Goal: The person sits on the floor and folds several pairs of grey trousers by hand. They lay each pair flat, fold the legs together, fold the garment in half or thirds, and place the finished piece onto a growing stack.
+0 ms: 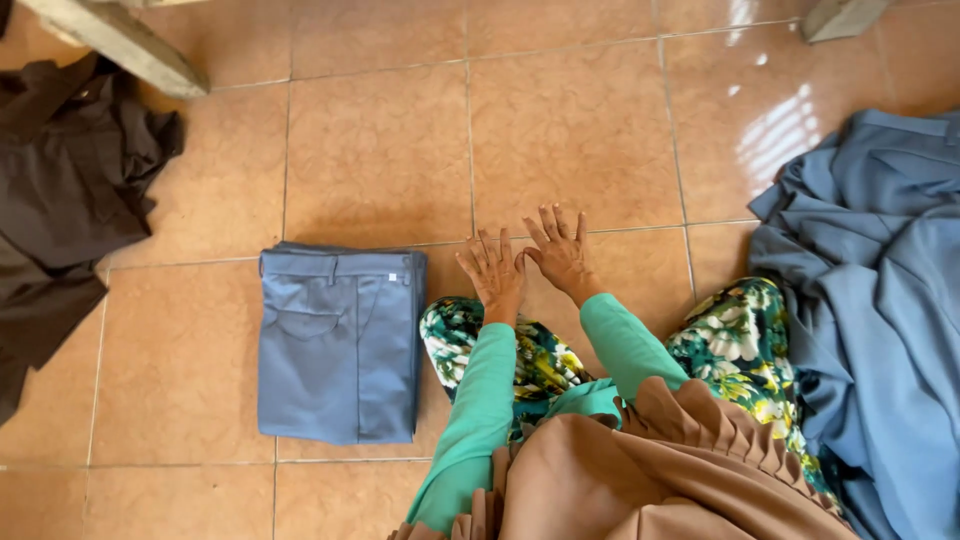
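My left hand (494,268) and my right hand (560,250) lie flat side by side on the orange tiled floor (380,150), fingers spread, holding nothing. Green sleeves cover both arms. A neatly folded pair of blue-grey trousers (338,342) rests on the floor just left of my left hand, not touched by it. My knees in green floral cloth (735,335) sit on either side of my arms.
A heap of loose blue-grey garments (880,300) fills the right side. Dark brown clothes (70,190) are piled at the left. A pale wooden leg (120,40) slants at the top left, another (840,15) at the top right.
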